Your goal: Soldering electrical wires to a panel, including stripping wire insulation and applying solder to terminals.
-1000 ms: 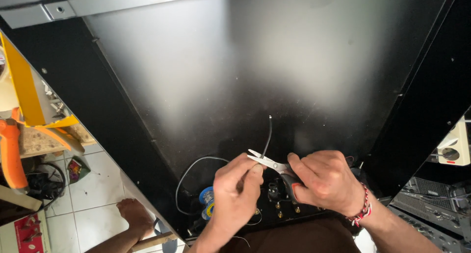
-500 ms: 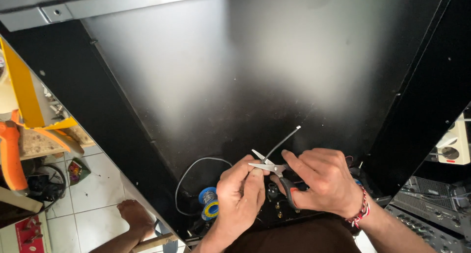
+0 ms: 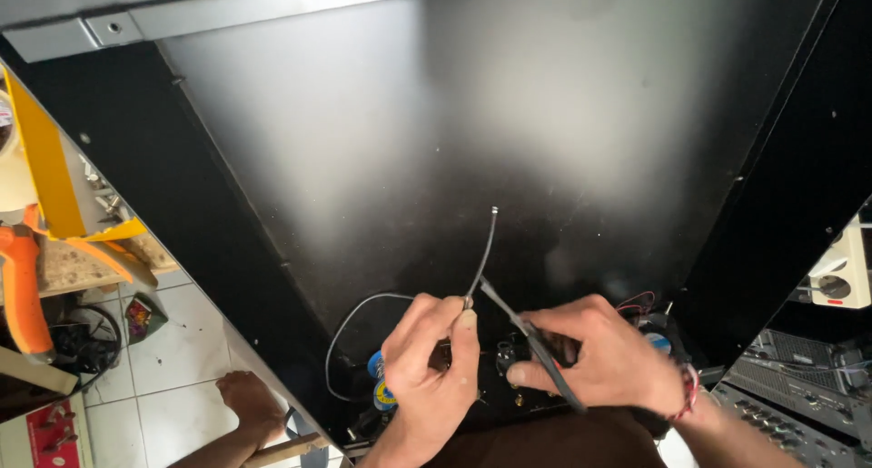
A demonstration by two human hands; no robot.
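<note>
So the thin grey wire now sticks up straight from the left hand, pinched between thumb and finger. The right hand has pulled the slim metal cutters off it, fist closed round them, just beside.

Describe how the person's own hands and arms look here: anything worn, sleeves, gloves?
Both hands are bare, no gloves. The right hand has a beaded bracelet in pink and dark tones at the wrist. The left hand wears nothing visible. No sleeves show on either forearm.

Left hand pinches wire; right hand holds cutters.
</note>
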